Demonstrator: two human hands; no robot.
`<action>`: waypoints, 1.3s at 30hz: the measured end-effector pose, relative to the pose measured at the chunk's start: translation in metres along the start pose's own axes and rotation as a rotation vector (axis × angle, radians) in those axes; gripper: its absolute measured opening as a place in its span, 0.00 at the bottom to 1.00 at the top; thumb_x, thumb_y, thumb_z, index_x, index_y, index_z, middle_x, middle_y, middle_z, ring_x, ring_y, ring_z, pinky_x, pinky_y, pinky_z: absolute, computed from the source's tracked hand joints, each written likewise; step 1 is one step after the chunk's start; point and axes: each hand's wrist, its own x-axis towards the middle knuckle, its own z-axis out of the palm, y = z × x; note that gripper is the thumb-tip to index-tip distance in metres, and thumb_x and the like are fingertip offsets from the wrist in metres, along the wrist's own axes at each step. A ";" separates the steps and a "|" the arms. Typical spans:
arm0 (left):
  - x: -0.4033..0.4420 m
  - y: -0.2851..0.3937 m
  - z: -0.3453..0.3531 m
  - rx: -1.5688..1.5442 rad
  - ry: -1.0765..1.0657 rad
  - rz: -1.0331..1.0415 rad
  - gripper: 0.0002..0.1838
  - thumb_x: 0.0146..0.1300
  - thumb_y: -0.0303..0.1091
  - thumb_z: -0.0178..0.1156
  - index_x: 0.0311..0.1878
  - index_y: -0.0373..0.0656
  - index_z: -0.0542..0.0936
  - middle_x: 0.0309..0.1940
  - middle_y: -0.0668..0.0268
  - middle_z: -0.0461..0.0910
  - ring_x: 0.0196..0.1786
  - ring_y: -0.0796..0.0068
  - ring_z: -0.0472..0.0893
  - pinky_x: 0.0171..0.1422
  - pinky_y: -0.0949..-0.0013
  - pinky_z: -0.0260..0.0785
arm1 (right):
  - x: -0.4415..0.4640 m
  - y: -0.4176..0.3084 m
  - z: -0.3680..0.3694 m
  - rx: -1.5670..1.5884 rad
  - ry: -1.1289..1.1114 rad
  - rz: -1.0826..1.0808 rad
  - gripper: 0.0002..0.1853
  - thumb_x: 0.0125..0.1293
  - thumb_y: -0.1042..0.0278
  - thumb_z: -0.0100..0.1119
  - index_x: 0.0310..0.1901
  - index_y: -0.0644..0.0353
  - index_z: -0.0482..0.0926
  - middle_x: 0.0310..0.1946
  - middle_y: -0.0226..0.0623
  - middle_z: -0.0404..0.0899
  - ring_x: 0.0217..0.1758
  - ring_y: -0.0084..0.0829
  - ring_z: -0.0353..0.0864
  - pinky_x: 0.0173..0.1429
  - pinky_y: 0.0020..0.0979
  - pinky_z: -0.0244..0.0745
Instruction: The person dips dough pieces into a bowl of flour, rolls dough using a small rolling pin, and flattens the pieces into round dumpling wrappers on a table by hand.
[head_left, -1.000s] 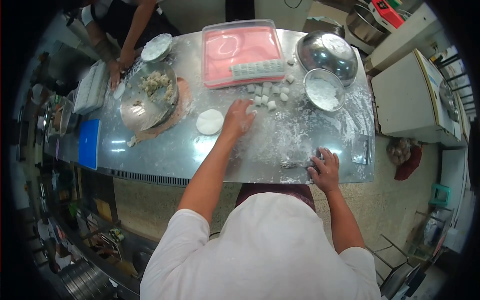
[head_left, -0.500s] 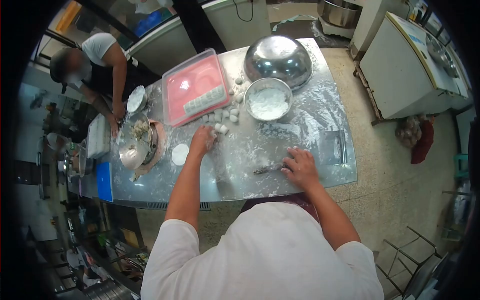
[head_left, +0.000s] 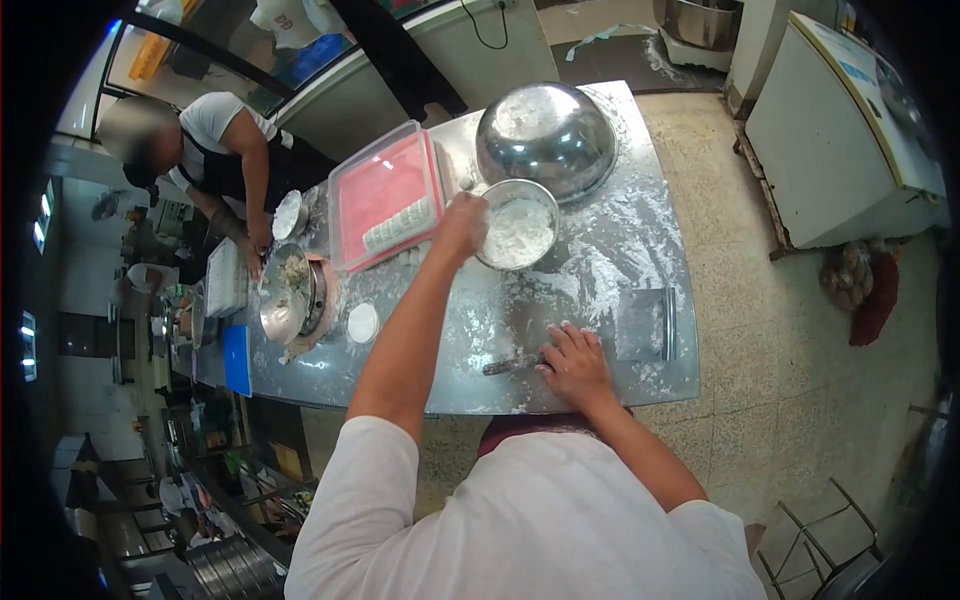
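My left hand (head_left: 462, 226) is at the left rim of a metal bowl of white flour (head_left: 520, 225), its fingers smeared by motion; whether it holds anything is unclear. Small pale dough pieces near it are mostly covered by my hand and forearm. My right hand (head_left: 577, 366) lies with fingers spread on the floury metal table (head_left: 460, 385). Its thumb side meets the end of a thin dark flour-dusted tool (head_left: 508, 366), whose kind I cannot make out. A round white dough disc (head_left: 363, 322) lies left of my left forearm.
A large upturned metal bowl (head_left: 545, 140) sits behind the flour. Left of it, a clear-and-pink tray (head_left: 385, 190) holds white pieces in a row. A flat scraper-like sheet (head_left: 645, 325) lies at right. Across the left corner a co-worker (head_left: 225, 150) leans over, near a filling bowl (head_left: 283, 310).
My left hand has moved away from the dough pieces, forward and right, to the flour bowl. My right hand stays beside the dark tool. The view has shifted slightly.
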 end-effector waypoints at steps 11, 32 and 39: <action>0.007 0.022 0.046 0.053 -0.243 0.205 0.13 0.56 0.30 0.63 0.45 0.39 0.83 0.48 0.44 0.83 0.53 0.41 0.84 0.55 0.50 0.78 | 0.000 0.002 0.000 0.003 0.055 -0.042 0.17 0.60 0.54 0.71 0.48 0.50 0.84 0.65 0.36 0.79 0.72 0.42 0.73 0.75 0.49 0.62; -0.068 0.017 -0.026 -0.365 -0.262 0.109 0.18 0.58 0.33 0.70 0.52 0.43 0.86 0.44 0.53 0.84 0.47 0.53 0.84 0.54 0.58 0.77 | -0.012 -0.027 0.013 -0.161 0.112 0.104 0.19 0.58 0.55 0.74 0.49 0.50 0.85 0.64 0.35 0.79 0.72 0.42 0.73 0.75 0.48 0.62; -0.188 -0.014 0.018 -0.280 -0.480 0.091 0.26 0.58 0.38 0.71 0.60 0.45 0.83 0.50 0.49 0.82 0.58 0.45 0.81 0.64 0.52 0.73 | -0.019 -0.045 0.018 -0.155 0.075 0.102 0.21 0.56 0.56 0.75 0.51 0.49 0.84 0.65 0.34 0.78 0.73 0.43 0.72 0.76 0.47 0.61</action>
